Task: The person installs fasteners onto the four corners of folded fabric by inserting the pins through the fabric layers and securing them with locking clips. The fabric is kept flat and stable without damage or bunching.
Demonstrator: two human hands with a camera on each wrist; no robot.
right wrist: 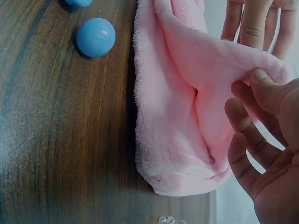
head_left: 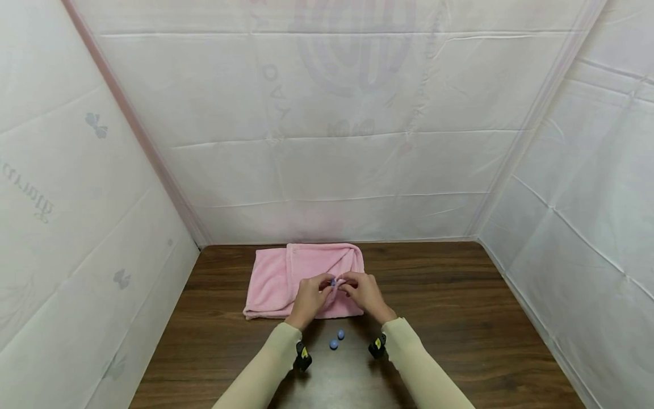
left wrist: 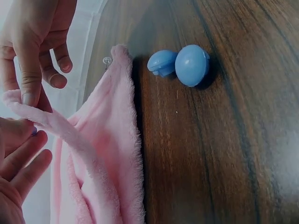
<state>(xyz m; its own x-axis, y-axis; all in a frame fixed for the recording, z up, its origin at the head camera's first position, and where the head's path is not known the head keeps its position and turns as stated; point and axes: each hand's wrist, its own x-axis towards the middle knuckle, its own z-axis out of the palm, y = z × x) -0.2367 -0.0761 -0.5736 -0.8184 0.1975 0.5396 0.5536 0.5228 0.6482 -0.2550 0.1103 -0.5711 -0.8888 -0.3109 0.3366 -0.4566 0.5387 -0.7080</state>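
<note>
A pink fleece blanket (head_left: 271, 284) lies folded on the table, one corner lifted between both hands. My right hand (head_left: 364, 291) pinches the rolled edge of that corner between thumb and index finger, its other fingers loosely bent in the right wrist view. Facing it, my left hand (head_left: 308, 298) has thumb and fingertips at the same edge, with a small blue piece (head_left: 334, 282) between them, mostly hidden by the fingers. Two blue mushroom-shaped clips (left wrist: 192, 65) (left wrist: 162, 62) rest on the wood close to the blanket's near side.
The dark wooden table (head_left: 434, 329) is enclosed by pale fabric walls (head_left: 327, 170) at the back and sides. Small clear plastic pieces show beyond the blanket (left wrist: 107, 60) (right wrist: 169, 220). A black camera band sits at each wrist.
</note>
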